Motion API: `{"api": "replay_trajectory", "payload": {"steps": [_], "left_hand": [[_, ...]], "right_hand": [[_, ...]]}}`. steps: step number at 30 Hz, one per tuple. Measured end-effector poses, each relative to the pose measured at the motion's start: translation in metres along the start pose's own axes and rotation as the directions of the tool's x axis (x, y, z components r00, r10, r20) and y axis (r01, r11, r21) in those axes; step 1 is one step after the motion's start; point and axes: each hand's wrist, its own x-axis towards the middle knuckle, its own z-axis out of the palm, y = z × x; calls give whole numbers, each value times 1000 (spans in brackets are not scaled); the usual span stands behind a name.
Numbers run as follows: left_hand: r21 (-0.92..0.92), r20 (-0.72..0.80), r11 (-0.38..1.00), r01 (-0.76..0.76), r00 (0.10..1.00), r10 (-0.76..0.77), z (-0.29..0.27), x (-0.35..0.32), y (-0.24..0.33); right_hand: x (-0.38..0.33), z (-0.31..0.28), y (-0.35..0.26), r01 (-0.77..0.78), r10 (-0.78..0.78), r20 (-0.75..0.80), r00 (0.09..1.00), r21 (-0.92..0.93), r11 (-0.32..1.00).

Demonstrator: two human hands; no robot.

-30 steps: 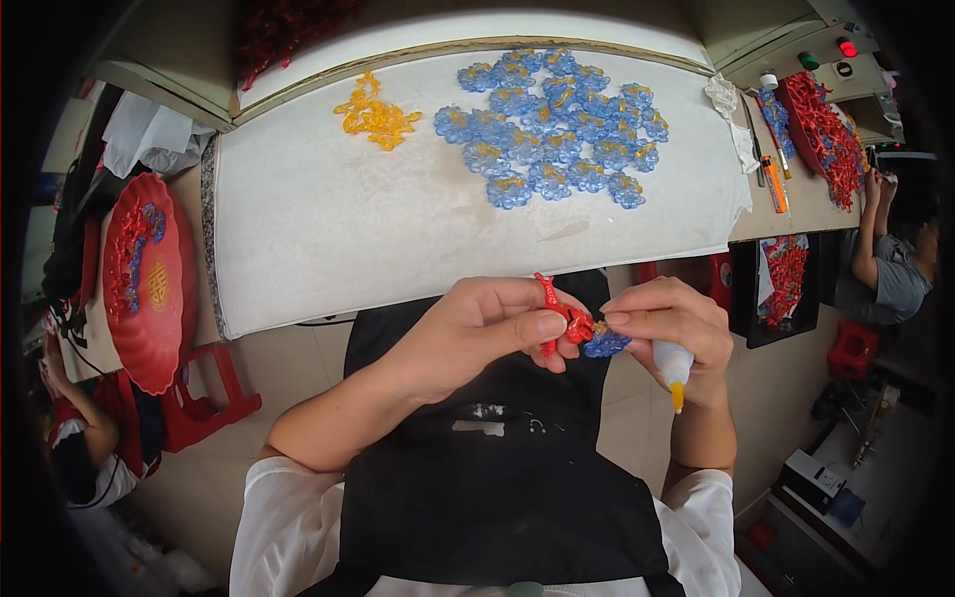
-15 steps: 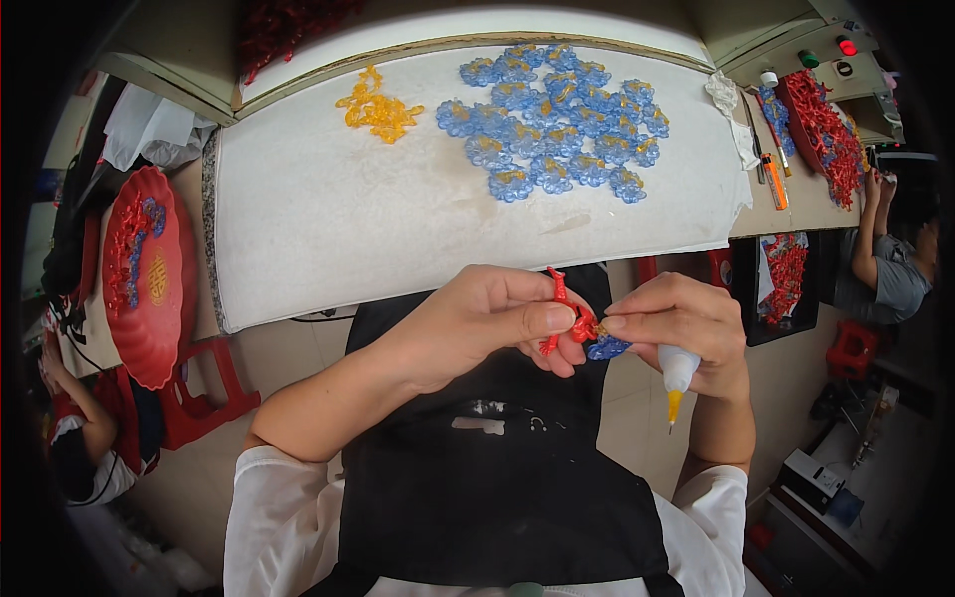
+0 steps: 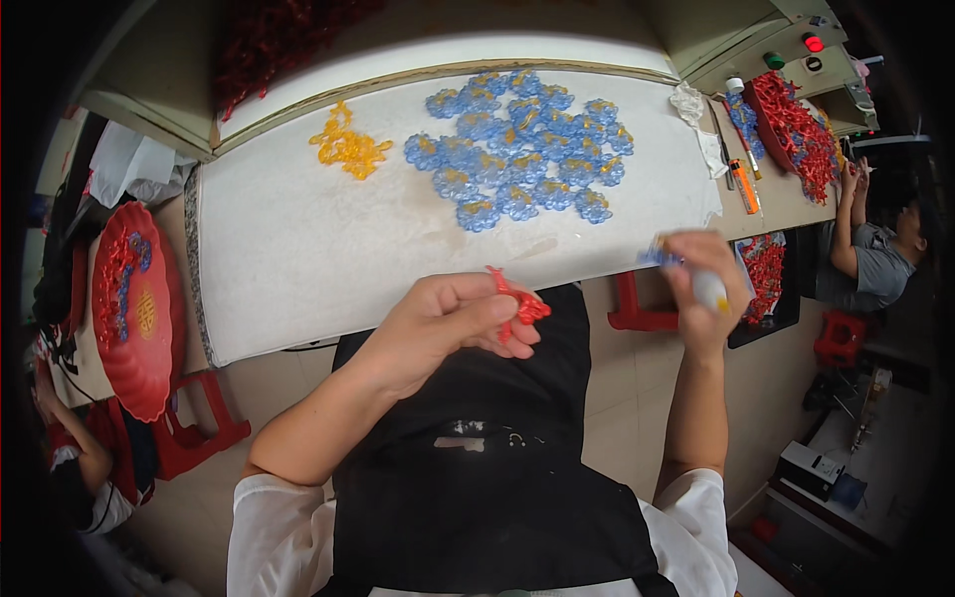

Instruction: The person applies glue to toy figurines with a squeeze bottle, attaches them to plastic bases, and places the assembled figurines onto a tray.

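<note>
Head view: the left hand (image 3: 438, 323) hangs over the lap, just off the near edge of the tabletop (image 3: 298, 259), its fingers (image 3: 497, 313) pressed together in a pinch on a small red plastic ornament (image 3: 522, 306) that sticks out past the fingertips. The right hand (image 3: 701, 289) is out at the near right corner of the tabletop, blurred; its fingers are curled around a white glue bottle with a yellow tip (image 3: 711, 292), and a small blue piece (image 3: 657, 254) appears pinched at the fingertips, though the blur leaves that grip unclear.

On the white surface, a cluster of blue ornaments (image 3: 522, 149) lies toward the far edge at the middle, with a smaller pile of yellow ornaments (image 3: 346, 147) to its left. A round red tray (image 3: 134, 313) sits past the left edge. A heap of red pieces (image 3: 791, 124) and an orange lighter (image 3: 743, 186) lie beyond the right edge, where another person (image 3: 875, 254) sits.

The risks, as I judge them: the red ornament is held only by a narrow pinch over the lap, so a slackened grip would drop it to the floor. The bottle tip points downward, so a squeeze could drip glue on the apron or floor. The blue piece could slip while the hand swings.
</note>
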Motion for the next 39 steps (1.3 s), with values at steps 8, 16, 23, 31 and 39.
{"api": "replay_trajectory", "payload": {"steps": [8,16,23,31,39], "left_hand": [[-58,-180,993,-102,980,90,-12,-13,-2],[-55,-255,986,-155,957,137,-16,-12,-1],[-51,-229,989,-137,966,122,-16,-12,-6],[-63,-172,992,-106,981,94,-9,-2,-4],[-120,-83,989,-85,994,75,-6,-1,-9]], "right_hand": [[7,-12,91,49,-53,14,998,-653,755],[34,22,63,103,-6,281,960,-332,938],[10,7,54,-136,248,242,938,-401,906],[-22,5,45,62,42,216,975,-450,891],[-50,8,35,-60,129,142,981,-414,908]]}}
